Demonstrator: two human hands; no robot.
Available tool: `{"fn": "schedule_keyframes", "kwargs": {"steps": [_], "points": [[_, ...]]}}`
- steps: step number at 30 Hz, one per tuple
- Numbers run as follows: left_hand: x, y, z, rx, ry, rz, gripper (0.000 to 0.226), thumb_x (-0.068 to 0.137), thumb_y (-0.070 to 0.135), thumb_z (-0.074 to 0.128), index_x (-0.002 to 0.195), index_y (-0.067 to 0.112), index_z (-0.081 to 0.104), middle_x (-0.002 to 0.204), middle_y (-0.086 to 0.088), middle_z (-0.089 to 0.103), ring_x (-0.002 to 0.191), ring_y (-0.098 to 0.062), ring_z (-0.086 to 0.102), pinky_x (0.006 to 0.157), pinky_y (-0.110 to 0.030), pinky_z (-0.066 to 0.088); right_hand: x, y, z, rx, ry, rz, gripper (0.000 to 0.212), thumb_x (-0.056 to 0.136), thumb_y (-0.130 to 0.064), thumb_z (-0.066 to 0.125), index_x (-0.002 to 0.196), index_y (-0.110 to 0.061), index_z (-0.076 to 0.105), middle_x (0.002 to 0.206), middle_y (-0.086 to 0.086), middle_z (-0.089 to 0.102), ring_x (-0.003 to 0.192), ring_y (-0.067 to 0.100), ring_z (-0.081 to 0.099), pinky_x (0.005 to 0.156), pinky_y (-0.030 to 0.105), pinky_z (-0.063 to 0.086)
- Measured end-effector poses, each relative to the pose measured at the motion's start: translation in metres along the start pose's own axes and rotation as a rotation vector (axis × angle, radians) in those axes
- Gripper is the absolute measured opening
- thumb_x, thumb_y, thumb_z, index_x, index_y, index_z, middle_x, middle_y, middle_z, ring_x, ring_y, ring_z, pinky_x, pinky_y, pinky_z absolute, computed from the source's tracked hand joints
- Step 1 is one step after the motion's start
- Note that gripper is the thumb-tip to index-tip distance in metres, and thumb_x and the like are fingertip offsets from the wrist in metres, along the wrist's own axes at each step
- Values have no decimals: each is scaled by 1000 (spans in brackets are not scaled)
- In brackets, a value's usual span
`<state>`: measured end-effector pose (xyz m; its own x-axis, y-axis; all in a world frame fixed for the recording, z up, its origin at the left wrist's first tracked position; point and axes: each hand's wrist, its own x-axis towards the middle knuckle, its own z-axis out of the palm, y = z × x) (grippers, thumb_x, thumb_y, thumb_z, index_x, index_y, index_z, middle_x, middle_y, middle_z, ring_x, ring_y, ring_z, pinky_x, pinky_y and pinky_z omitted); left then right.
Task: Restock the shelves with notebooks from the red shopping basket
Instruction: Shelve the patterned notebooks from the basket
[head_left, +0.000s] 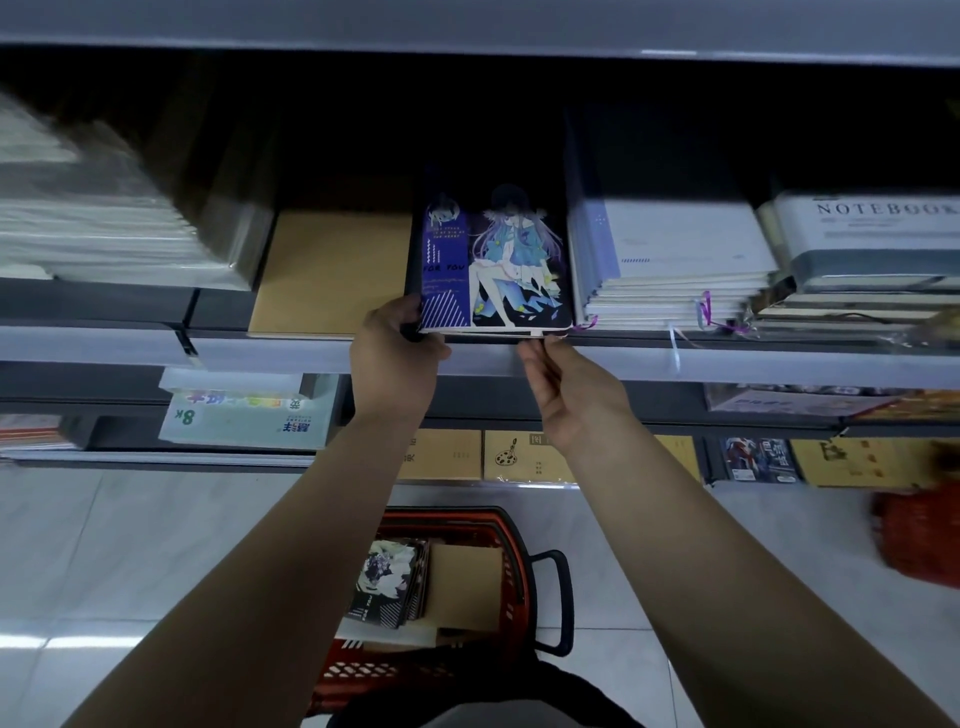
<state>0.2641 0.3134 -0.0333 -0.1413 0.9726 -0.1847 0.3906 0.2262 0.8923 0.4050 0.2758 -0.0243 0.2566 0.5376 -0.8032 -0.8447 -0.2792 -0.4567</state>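
Both hands are pinching the notebook (496, 270) at its near corners, left hand (395, 358) and right hand (566, 387); seemingly stiff-covered and light, sliding onto shelf (727, 364).

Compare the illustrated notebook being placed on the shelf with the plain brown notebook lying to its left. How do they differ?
The illustrated notebook has a dark purple cover with a drawn figure; the brown notebook is plain, with no picture. The illustrated notebook is held at its front edge by the left hand and right hand; the brown notebook is untouched. Both lie flat on the same shelf.
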Motion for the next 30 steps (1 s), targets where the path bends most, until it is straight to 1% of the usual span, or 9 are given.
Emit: {"fn": "schedule_keyframes", "kwargs": {"steps": [2,5,11,15,18,21,24,27,30], "points": [[-3,0,1,-40,2,-7,38,87,1,64,105,34,63,89,23,61,95,-22,68,83,-48,58,0,0,-2,12,0,2,6,91,-6,64,91,1,64,65,8,71,57,14,70,62,24,60],[-7,-2,2,-79,4,2,37,89,6,64,101,40,60,92,18,64,93,-19,69,81,-47,59,-2,1,-4,30,4,-3,6,91,-4,64,88,2,63,61,8,70,55,14,70,64,25,59],[-11,-2,3,-211,38,-78,32,100,10,53,129,19,62,93,18,63,81,-6,70,71,-38,61,-12,6,-9,7,3,-13,7,91,-6,65,92,1,64,79,12,71,67,16,71,67,26,59],[-16,0,-1,-259,28,-88,29,100,9,51,126,17,63,93,16,63,86,-9,70,71,-36,61,-18,10,-10,-26,-24,-30,9,93,-9,63,95,0,63,82,12,71,73,17,70,67,25,60],[-24,-2,-7,-347,17,-96,21,99,12,55,115,18,68,98,7,68,85,-3,70,69,-29,59,-21,14,-10,-172,-108,-71,20,99,-27,55,99,-8,61,88,6,71,80,14,69,67,26,58],[-37,0,-17,-521,-54,-155,20,100,20,55,115,20,68,102,6,70,98,-2,67,74,-24,57,-28,22,-10,-342,-200,-129,38,101,-47,40,103,-16,60,96,-1,73,93,12,67,76,28,50],[-46,0,-35,-665,-162,-223,21,102,32,49,115,25,64,110,15,69,115,-4,61,89,-26,50,-40,33,-9,-425,-274,-187,48,100,-57,31,110,-20,60,112,-2,71,106,11,64,89,32,44],[-52,-3,-56,-658,-275,-206,38,105,40,36,137,25,51,134,14,57,129,-6,48,105,-30,39,-55,44,-7,-437,-320,-223,53,99,-60,24,115,-23,58,125,0,66,114,12,59,102,35,36],[-62,-5,-77,-617,-353,-197,50,107,44,21,151,24,34,152,11,40,141,-7,33,114,-30,26,-70,56,-5,-440,-356,-246,63,97,-64,18,132,-23,51,137,3,58,128,16,51,112,40,27]]}}
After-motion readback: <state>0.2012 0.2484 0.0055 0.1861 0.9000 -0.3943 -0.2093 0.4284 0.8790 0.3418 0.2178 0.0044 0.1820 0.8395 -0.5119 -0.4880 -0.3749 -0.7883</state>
